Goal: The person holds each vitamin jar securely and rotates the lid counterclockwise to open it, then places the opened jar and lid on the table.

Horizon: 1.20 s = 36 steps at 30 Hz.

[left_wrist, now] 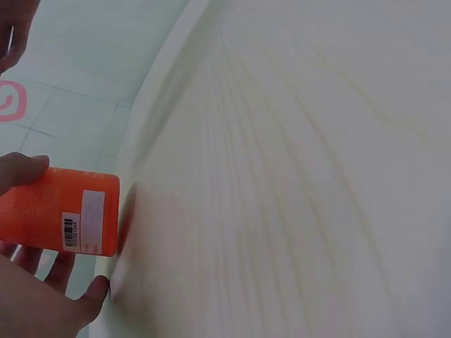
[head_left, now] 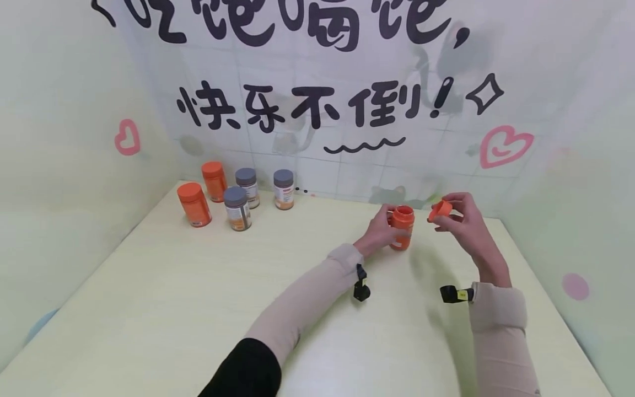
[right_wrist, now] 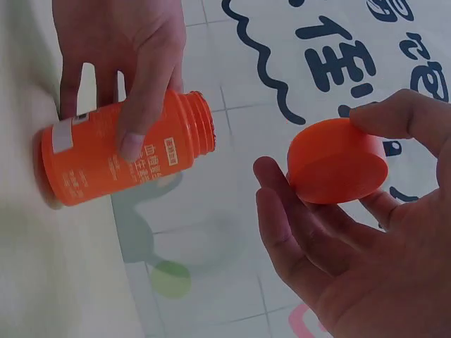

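My left hand (head_left: 378, 231) grips an uncapped orange bottle (head_left: 403, 219) by its body near the back edge of the table. The bottle stands upright, and its threaded neck shows in the right wrist view, where the left thumb lies across the printed label. Up and to the right of it, my right hand (head_left: 463, 220) pinches the orange screw cap (right_wrist: 337, 160) between thumb and fingers, apart from the neck. In the left wrist view the orange bottle (left_wrist: 60, 211) shows a barcode sticker, and its mouth lies outside that view.
At the table's (head_left: 198, 309) back left stand two capped orange bottles (head_left: 194, 205) and three bottles with grey-blue lids (head_left: 284, 190). A white wall sheet (head_left: 317, 66) with black lettering hangs behind the table. Black wrist cameras (head_left: 361, 286) sit on both cuffs.
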Each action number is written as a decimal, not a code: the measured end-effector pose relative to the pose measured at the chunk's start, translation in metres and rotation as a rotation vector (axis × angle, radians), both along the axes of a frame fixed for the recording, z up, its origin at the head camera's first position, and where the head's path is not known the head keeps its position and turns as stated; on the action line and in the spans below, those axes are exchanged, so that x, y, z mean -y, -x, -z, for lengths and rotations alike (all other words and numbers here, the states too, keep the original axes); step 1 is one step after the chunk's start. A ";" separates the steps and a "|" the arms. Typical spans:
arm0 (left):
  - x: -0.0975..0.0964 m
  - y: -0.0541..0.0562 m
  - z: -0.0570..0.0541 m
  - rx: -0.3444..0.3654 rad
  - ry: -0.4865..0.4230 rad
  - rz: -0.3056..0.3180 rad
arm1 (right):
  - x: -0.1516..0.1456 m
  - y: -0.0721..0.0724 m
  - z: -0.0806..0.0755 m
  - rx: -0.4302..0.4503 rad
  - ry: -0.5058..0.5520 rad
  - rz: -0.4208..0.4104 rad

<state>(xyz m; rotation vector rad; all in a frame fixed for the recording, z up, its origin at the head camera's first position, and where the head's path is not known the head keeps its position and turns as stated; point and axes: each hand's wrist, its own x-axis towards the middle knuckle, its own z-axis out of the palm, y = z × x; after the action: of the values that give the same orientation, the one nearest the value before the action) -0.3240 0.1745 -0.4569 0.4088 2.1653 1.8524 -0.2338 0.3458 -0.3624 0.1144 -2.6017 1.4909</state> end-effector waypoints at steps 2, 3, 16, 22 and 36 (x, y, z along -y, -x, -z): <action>-0.006 0.002 0.002 -0.009 0.012 -0.020 | -0.001 0.002 0.002 0.000 0.019 0.030; -0.009 0.002 0.003 -0.016 0.021 -0.026 | -0.001 0.003 0.003 -0.003 0.024 0.044; -0.021 0.002 0.004 -0.031 0.064 -0.029 | -0.012 0.006 0.008 -0.032 0.049 0.264; 0.007 -0.001 0.006 0.012 0.087 -0.020 | -0.012 0.013 0.011 -0.037 -0.110 0.366; 0.128 -0.028 -0.009 0.060 -0.095 -0.143 | -0.024 0.028 0.047 0.166 -0.259 0.432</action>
<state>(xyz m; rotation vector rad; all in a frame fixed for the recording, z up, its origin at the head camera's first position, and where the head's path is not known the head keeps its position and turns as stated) -0.2959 0.0467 -0.4483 0.2184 2.1234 2.0214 -0.2614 0.3700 -0.4093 -0.5323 -2.6988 1.0532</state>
